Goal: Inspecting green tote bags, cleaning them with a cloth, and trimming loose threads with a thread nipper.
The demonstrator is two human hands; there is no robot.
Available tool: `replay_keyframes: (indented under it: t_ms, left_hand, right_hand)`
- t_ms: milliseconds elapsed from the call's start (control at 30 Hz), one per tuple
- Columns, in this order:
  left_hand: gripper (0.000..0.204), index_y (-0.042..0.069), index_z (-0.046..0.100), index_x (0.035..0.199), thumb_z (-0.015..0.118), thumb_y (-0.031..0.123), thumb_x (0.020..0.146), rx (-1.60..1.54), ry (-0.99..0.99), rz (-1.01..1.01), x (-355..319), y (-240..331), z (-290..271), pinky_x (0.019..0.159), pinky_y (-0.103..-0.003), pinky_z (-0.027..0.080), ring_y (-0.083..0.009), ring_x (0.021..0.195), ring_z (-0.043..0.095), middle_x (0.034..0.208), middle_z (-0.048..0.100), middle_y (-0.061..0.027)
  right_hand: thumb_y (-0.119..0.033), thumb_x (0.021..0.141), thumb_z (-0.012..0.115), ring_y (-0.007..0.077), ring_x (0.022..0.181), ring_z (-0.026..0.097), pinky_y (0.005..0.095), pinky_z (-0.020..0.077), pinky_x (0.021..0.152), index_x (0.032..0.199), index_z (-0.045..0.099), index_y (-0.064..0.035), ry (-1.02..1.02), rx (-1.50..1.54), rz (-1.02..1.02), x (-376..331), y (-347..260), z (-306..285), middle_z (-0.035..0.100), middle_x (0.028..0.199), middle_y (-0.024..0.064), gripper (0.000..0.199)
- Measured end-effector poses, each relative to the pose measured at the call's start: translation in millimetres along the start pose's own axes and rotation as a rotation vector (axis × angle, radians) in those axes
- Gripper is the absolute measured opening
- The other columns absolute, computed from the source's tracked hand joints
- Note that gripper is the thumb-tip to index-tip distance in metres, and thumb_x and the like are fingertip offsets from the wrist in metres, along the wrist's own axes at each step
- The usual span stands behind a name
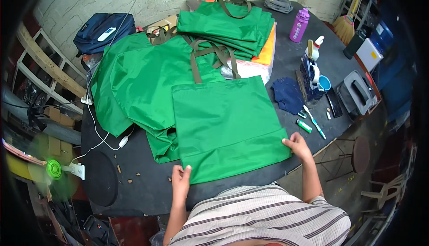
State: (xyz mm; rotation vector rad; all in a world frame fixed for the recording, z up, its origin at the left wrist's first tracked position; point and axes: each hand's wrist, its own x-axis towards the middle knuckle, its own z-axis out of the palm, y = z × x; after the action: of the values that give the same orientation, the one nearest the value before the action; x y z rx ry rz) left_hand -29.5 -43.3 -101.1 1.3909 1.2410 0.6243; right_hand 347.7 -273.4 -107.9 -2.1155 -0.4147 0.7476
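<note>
A green tote bag (223, 120) lies flat before me on the dark table, its brown handles pointing away. A fold or seam runs across its lower part. My left hand (180, 181) pinches the near left corner between thumb and fingers. At the near right edge my right hand (298, 148) has the fabric pinched the same way. Left of this bag is a loose heap of more green bags (147, 85), partly tucked under it. Farther back, a neat stack of folded green bags (223, 27) rests on orange and clear plastic material.
On the right stand a purple bottle (299, 25), a spray bottle (317, 47), a blue cup (324, 83) and a grey case (355, 94). A toothbrush (315, 122) and a small green tube (304, 126) lie nearer. At left are a white cable (96, 129) and a clip-on fan (54, 169).
</note>
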Motion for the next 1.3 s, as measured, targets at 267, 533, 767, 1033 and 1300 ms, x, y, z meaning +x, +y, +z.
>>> replay_keyframes:
  t_ms: [267, 533, 767, 1033, 1300]
  left_hand:
    - [0.042, 0.011, 0.045, 0.127, 0.059, 0.007, 0.088, -0.463, -0.217, -0.037, 23, 76, -15, 0.072, -0.027, 0.047, -0.0126, 0.083, 0.056, 0.09, 0.06, -0.0063]
    - [0.03, -0.001, 0.058, 0.106, 0.049, 0.026, 0.094, -0.608, -0.38, 0.339, 30, 201, -52, 0.072, -0.027, 0.05, -0.0146, 0.082, 0.06, 0.093, 0.061, -0.0081]
    - [0.048, -0.006, 0.058, 0.101, 0.035, 0.036, 0.099, -0.868, -0.625, 0.373, 21, 285, -92, 0.076, -0.034, 0.053, -0.0234, 0.081, 0.064, 0.089, 0.065, -0.0176]
    - [0.065, -0.011, 0.035, 0.128, 0.047, 0.042, 0.092, -0.767, -0.548, 0.075, 197, 438, -31, 0.102, -0.047, 0.04, -0.0396, 0.119, 0.044, 0.129, 0.043, -0.0278]
    - [0.022, 0.004, 0.064, 0.107, 0.056, 0.013, 0.088, -0.62, -0.248, 1.126, 292, 561, 20, 0.077, -0.026, 0.05, -0.0133, 0.087, 0.062, 0.101, 0.066, -0.0056]
  right_hand:
    - [-0.022, 0.075, 0.075, 0.025, 0.095, 0.06, 0.0353, 0.0488, 0.083, 0.12, 0.041, 0.0065, -0.265, 0.381, 0.142, 10, -10, 1, 0.057, 0.109, 0.0197, 0.063]
    - [-0.007, 0.084, 0.061, 0.0213, 0.083, 0.066, 0.0342, 0.0555, 0.073, 0.103, 0.059, -0.0005, -0.565, 0.849, -0.404, 3, -153, -90, 0.065, 0.095, 0.0138, 0.021]
    - [-0.027, 0.097, 0.039, 0.0254, 0.083, 0.065, 0.0353, 0.0527, 0.076, 0.102, 0.061, 0.0066, -0.58, 0.928, -0.65, -31, -216, -127, 0.065, 0.097, 0.0193, 0.041]
    - [-0.015, 0.082, 0.06, 0.0226, 0.091, 0.061, 0.0395, 0.0512, 0.08, 0.114, 0.06, -0.0005, -0.529, 0.655, -0.519, 114, -358, -139, 0.063, 0.105, 0.0117, 0.035]
    - [-0.01, 0.083, 0.053, 0.0139, 0.076, 0.059, 0.0264, 0.0476, 0.071, 0.106, 0.064, -0.0028, 0.288, 0.545, -1.546, 164, -470, -182, 0.064, 0.095, 0.0092, 0.027]
